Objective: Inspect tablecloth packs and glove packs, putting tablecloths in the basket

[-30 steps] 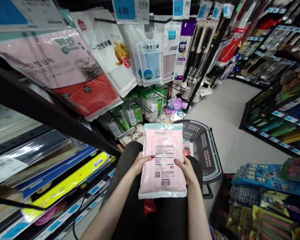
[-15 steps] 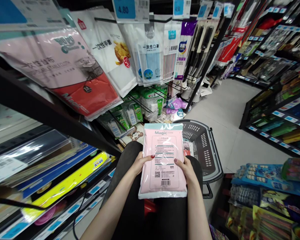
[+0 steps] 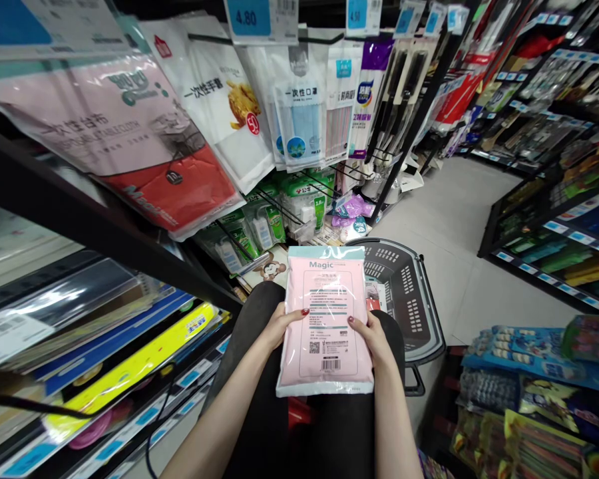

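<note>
While our left hand (image 3: 274, 329) and right hand (image 3: 377, 336) grip its long sides, thumbs on the face towards us and the other fingers mostly hidden, the pink disposable tablecloth packet (image 3: 328, 299) is held over our dark-trousered legs (image 3: 252, 326). It is flat, slightly plump and glossy, with a pale teal band along the top, "Magic" in teal letters beneath, an outlined panel of small print crossed by teal bars, a QR code low on the left, a barcode near the bottom and a whitish lower edge. Just beyond our right knee, a dark shopping basket (image 3: 432, 319) with slotted walls and a grey rim stands on the floor (image 3: 444, 219); inside we see a red-and-white package (image 3: 374, 301), partly covered by the packet. On the rack before us hang a white glove packet (image 3: 219, 106) marked 50 and a face mask packet (image 3: 302, 113) showing blue masks.
</note>
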Demonstrator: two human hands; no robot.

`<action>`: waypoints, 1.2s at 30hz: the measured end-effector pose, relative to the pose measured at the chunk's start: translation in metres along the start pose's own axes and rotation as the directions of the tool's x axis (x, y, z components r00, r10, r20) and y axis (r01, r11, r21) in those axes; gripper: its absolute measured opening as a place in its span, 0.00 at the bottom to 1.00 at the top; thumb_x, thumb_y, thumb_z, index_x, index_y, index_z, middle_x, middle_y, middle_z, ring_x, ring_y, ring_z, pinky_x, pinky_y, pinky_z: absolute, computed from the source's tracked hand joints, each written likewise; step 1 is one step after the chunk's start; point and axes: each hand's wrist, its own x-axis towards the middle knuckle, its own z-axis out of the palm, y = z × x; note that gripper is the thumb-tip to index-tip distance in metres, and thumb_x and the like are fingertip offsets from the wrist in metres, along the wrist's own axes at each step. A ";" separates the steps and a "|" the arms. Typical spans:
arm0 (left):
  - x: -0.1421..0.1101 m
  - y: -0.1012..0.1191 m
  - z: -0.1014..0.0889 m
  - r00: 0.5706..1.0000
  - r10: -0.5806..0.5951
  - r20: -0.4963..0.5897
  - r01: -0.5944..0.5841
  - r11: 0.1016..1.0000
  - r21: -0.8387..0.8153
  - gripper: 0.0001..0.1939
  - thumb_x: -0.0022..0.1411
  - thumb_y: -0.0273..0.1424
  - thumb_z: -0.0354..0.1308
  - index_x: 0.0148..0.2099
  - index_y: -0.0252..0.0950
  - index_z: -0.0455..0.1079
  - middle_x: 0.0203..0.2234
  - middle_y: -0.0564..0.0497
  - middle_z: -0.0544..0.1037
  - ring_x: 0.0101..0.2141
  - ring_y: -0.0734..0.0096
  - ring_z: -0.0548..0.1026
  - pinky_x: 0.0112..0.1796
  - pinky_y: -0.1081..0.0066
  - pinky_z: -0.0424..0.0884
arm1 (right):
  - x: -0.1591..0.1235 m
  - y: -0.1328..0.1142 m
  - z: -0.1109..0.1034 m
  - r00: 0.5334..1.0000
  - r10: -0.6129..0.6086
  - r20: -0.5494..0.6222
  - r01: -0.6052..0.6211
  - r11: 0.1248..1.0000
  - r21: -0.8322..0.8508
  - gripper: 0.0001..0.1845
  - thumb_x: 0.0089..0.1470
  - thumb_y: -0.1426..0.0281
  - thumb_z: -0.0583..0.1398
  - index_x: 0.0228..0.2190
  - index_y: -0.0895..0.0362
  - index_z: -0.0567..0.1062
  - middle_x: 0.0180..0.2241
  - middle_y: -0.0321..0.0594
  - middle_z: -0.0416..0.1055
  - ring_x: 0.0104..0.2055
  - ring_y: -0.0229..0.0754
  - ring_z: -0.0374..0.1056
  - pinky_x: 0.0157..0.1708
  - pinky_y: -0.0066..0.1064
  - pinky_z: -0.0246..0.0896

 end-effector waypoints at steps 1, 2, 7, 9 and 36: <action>0.000 0.000 0.000 1.000 0.001 0.003 -0.001 1.000 -0.001 0.30 0.42 0.28 0.64 0.51 0.30 0.65 0.37 0.41 0.77 0.38 0.51 0.74 0.40 0.59 0.67 | 0.000 0.000 0.000 1.000 -0.001 0.003 0.001 1.000 0.002 0.20 0.36 0.61 0.65 0.34 0.57 0.74 0.33 0.43 0.75 0.35 0.50 0.70 0.37 0.41 0.63; 0.000 0.000 0.000 1.000 0.001 0.007 -0.001 1.000 -0.001 0.30 0.42 0.28 0.64 0.51 0.29 0.65 0.37 0.41 0.77 0.38 0.51 0.74 0.40 0.59 0.67 | 0.000 0.000 0.000 1.000 -0.001 0.008 0.001 1.000 0.005 0.20 0.37 0.62 0.65 0.34 0.57 0.73 0.33 0.44 0.75 0.35 0.50 0.70 0.37 0.41 0.63; 0.000 0.000 0.000 1.000 0.004 0.019 -0.004 1.000 0.003 0.29 0.43 0.28 0.63 0.50 0.30 0.66 0.37 0.42 0.77 0.37 0.52 0.74 0.40 0.59 0.67 | 0.001 0.001 -0.001 1.000 0.001 0.019 -0.001 1.000 0.012 0.17 0.38 0.64 0.65 0.34 0.57 0.73 0.33 0.42 0.75 0.34 0.49 0.70 0.37 0.41 0.63; 0.000 0.001 0.000 1.000 0.004 0.021 -0.004 1.000 0.004 0.29 0.43 0.28 0.63 0.50 0.31 0.66 0.37 0.42 0.77 0.37 0.52 0.74 0.40 0.59 0.67 | 0.001 0.001 -0.001 1.000 -0.001 0.020 0.001 1.000 0.014 0.17 0.39 0.64 0.65 0.34 0.57 0.73 0.33 0.42 0.75 0.34 0.49 0.70 0.38 0.41 0.63; 0.001 -0.001 -0.002 1.000 0.006 0.003 -0.006 1.000 0.005 0.29 0.43 0.28 0.63 0.50 0.29 0.66 0.37 0.41 0.77 0.37 0.52 0.74 0.41 0.59 0.67 | 0.001 0.002 -0.002 1.000 -0.001 0.025 0.000 1.000 0.019 0.16 0.40 0.65 0.64 0.34 0.58 0.73 0.33 0.43 0.75 0.34 0.49 0.70 0.36 0.39 0.63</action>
